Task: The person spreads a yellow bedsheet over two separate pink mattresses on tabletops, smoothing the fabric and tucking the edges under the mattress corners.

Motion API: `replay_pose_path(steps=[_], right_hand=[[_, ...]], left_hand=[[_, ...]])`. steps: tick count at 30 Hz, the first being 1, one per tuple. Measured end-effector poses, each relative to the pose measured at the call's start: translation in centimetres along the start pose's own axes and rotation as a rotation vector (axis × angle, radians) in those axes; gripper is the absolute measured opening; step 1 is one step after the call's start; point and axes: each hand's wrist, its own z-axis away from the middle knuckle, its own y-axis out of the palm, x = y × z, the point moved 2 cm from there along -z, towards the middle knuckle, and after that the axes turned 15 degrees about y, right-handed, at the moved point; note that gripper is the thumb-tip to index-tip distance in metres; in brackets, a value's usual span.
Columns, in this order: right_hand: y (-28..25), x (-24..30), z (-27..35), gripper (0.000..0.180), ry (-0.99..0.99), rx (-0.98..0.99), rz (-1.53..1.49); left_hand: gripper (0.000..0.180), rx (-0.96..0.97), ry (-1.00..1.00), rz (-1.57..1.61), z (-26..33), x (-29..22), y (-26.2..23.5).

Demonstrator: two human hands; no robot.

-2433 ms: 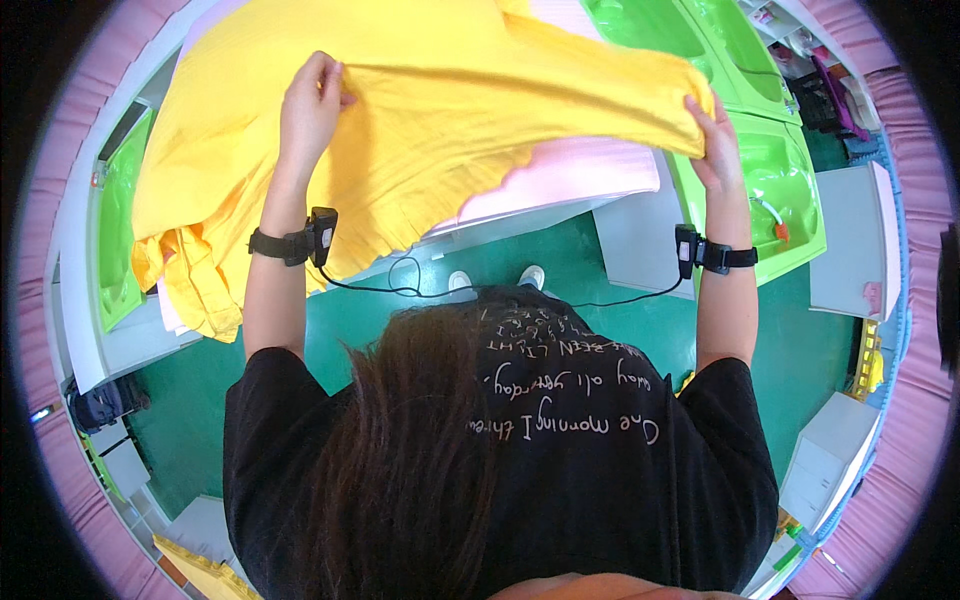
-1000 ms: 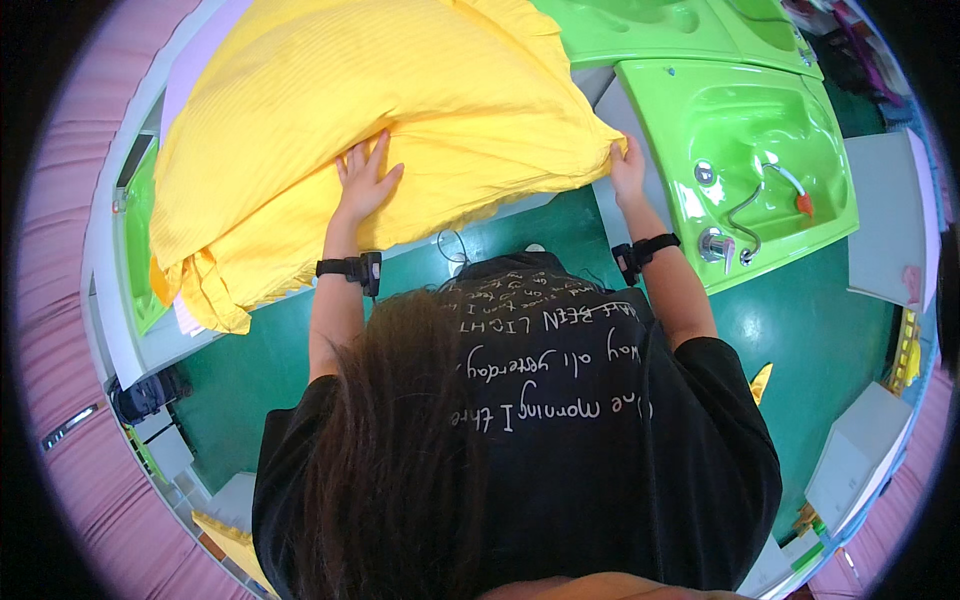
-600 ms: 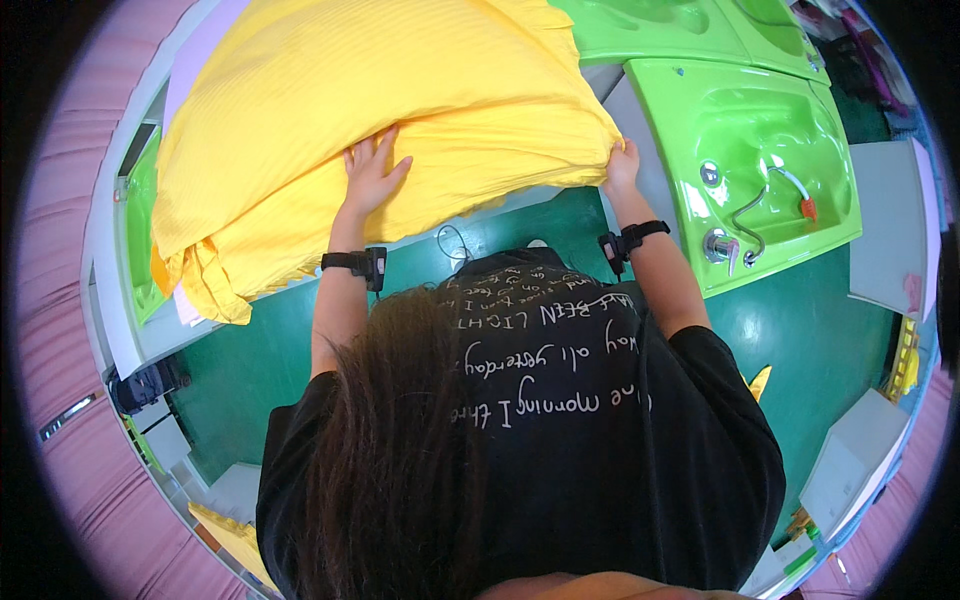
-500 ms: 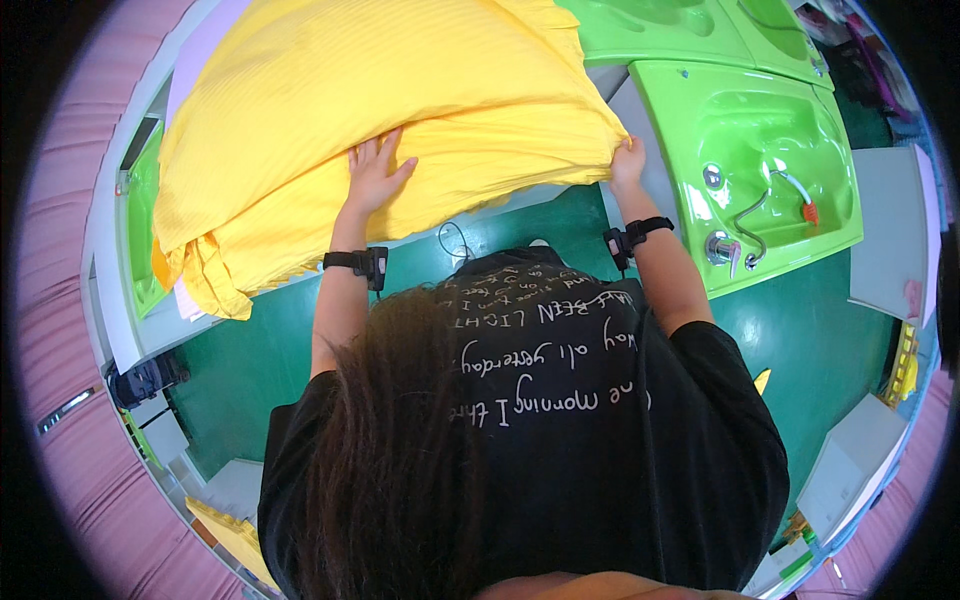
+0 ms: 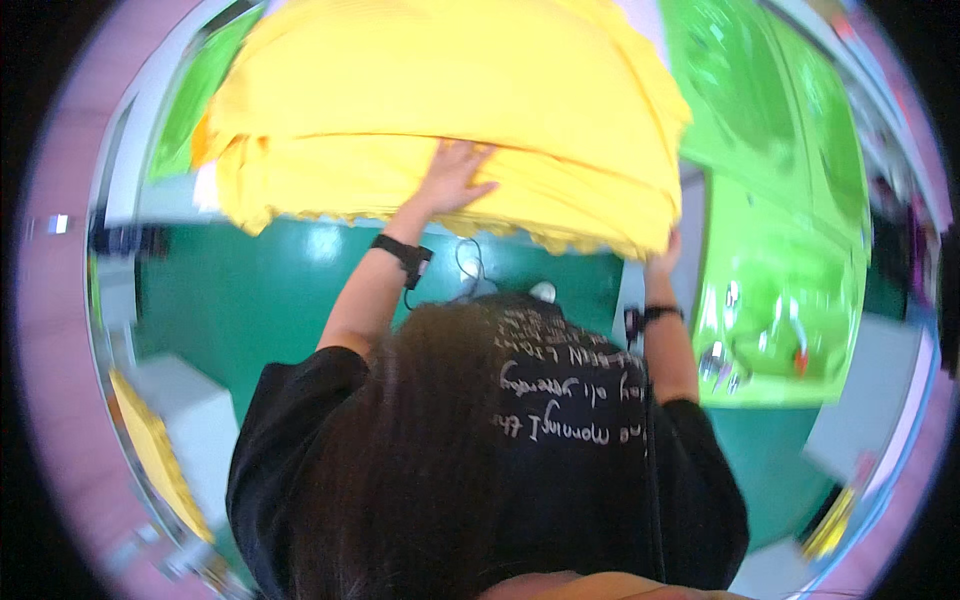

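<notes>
White, handwriting-style lettering [image 5: 565, 390] runs in rows across the black shirt [image 5: 580, 500]. The yellow cloth [image 5: 450, 75] lies beneath the left hand [image 5: 453, 182], fingers splayed near the cloth's ruffled edge; the right hand [image 5: 664, 254] meets its near right corner, fingers partly hidden, grip indeterminable from here

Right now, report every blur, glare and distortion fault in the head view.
Head view: blur smears the green wash basin and its chrome tap; the left hand looks slightly soft; the yellow ruffled sheet is nearly washed out toward the top; pale glare spots the green floor; fisheye bends the pink curtain around the rim, leaving black corners.
</notes>
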Motion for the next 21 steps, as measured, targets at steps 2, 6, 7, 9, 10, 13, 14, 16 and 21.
replay_pose_path(steps=[2, 6, 7, 9, 10, 13, 14, 16, 21], right_hand=[[3.9, -1.9, 2.4, 0.052, 0.011, 0.112, 0.069], [0.1, -4.0, 4.8, 0.052, -0.104, -0.108, 0.404], [-4.3, -4.5, 4.2, 0.041, 0.038, -0.21, 0.193], [-3.6, -6.4, 6.9, 0.018, 0.368, -0.529, 0.715], [-4.2, -7.2, 6.9, 0.018, 0.471, -0.53, 0.79], [-2.4, -11.3, 7.9, 0.014, 0.693, -0.374, 0.889], [-1.2, -12.4, 8.2, 0.014, 0.692, -0.362, 0.909], [1.4, -14.9, 8.6, 0.015, 0.69, -0.25, 1.077], [9.2, -22.2, 8.0, 0.016, 0.618, -0.003, 1.339]], left_hand=[[0.062, -0.044, -0.025, -0.018, 1.4, -0.2, -0.4], [0.056, -0.102, 0.04, 0.066, 2.2, -0.6, -0.5], [0.052, -0.153, 0.081, 0.083, 1.8, -0.5, -0.4], [0.05, -0.173, 0.005, 0.108, 5.6, -0.2, -1.3], [0.048, -0.196, 0.009, 0.169, 6.3, -0.2, -1.2], [0.046, -0.263, -0.049, 0.156, 11.1, 0.8, -2.4], [0.047, -0.295, -0.077, 0.17, 12.9, 1.3, -2.7], [0.048, -0.312, -0.149, 0.17, 16.5, 1.7, -3.6], [0.049, -0.272, -0.348, 0.083, 27.0, 3.9, -5.2]])
